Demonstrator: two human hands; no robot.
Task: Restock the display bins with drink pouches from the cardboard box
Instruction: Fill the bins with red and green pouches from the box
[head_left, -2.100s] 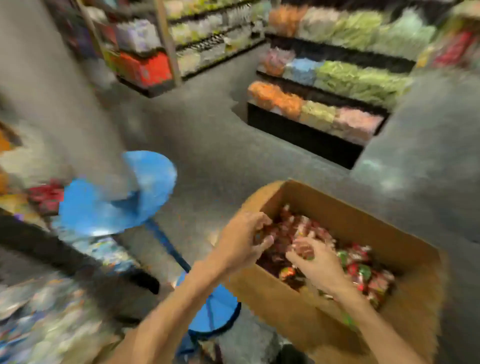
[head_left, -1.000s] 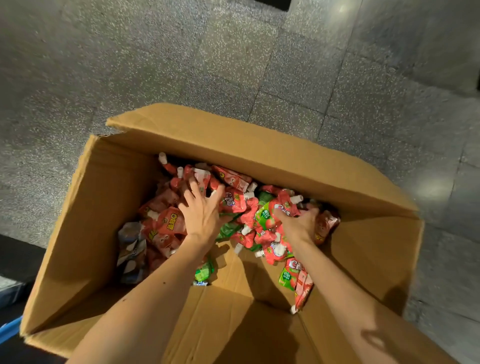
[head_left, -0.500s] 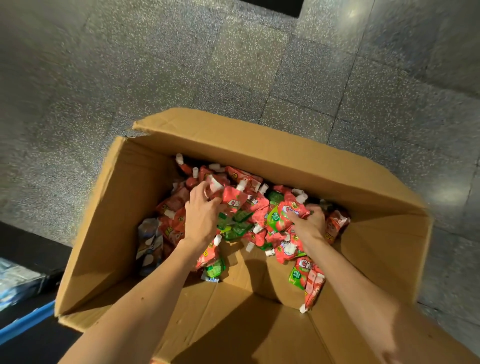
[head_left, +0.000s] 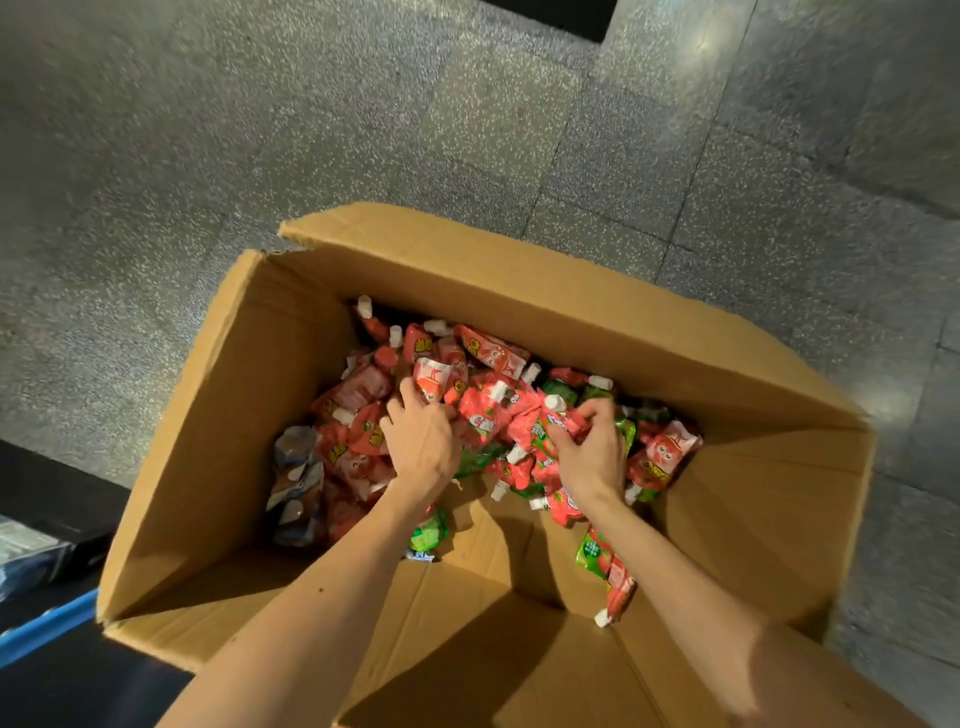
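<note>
Speckled grey floor tiles (head_left: 311, 130) surround one open cardboard box (head_left: 249, 415), its flaps standing up. Both hands work inside the box, in a single heap of drink pouches (head_left: 493, 364) piled against the far wall. The heap is too tangled for an exact count. Most pouches are red with white caps, and several are green.

- The left hand (head_left: 423, 441) lies palm down, with its fingers curled round one upright red pouch (head_left: 434, 379) at its fingertips.
- The right hand (head_left: 592, 452) pinches one capped pouch (head_left: 545, 426) between thumb and curled fingers, with the white cap just beyond the thumb.
- A few blue-grey pouches (head_left: 293, 478) lie left of the left hand, against the box wall.
- One green pouch (head_left: 428, 532) lies under the left wrist.
- Two pouches (head_left: 605, 566), one green and one red, lie beside the right forearm.
- One blue bar (head_left: 47, 623) sits outside the box, well left of the left forearm.
</note>
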